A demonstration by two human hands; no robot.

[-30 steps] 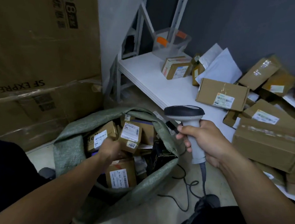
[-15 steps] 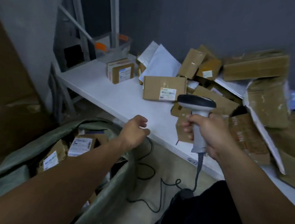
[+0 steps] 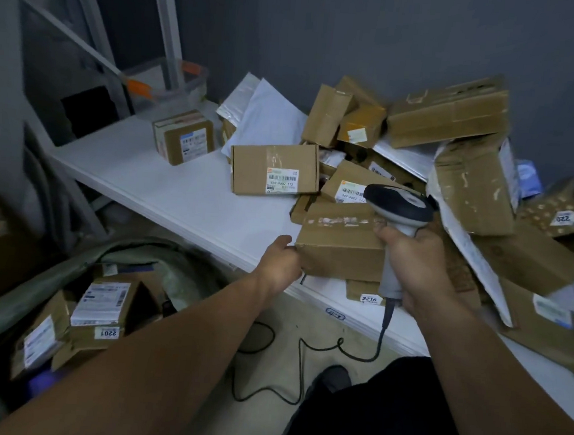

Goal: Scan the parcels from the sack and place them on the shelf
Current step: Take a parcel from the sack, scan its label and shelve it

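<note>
A grey woven sack (image 3: 25, 299) lies open on the floor at lower left, with several labelled cardboard parcels (image 3: 100, 305) inside. The white shelf (image 3: 164, 187) holds a heap of brown boxes and white mailers on its right half. My left hand (image 3: 280, 261) has reached the left end of a taped brown parcel (image 3: 338, 245) at the shelf's front edge; its fingers curl round the parcel's lower left corner. My right hand (image 3: 416, 261) grips the handle of a grey barcode scanner (image 3: 400, 205), held just over that parcel's right end.
The scanner's black cable (image 3: 302, 352) loops over the floor between the sack and my dark-clothed leg (image 3: 383, 413). A clear plastic bin (image 3: 172, 84) and a small labelled box (image 3: 185, 137) stand at the shelf's far left. Metal frame posts rise behind. Big cartons stand at left.
My left hand has left the sack and moved up and right to the brown parcel on the shelf edge. My view has swung right toward the shelf. My right hand keeps the scanner.
</note>
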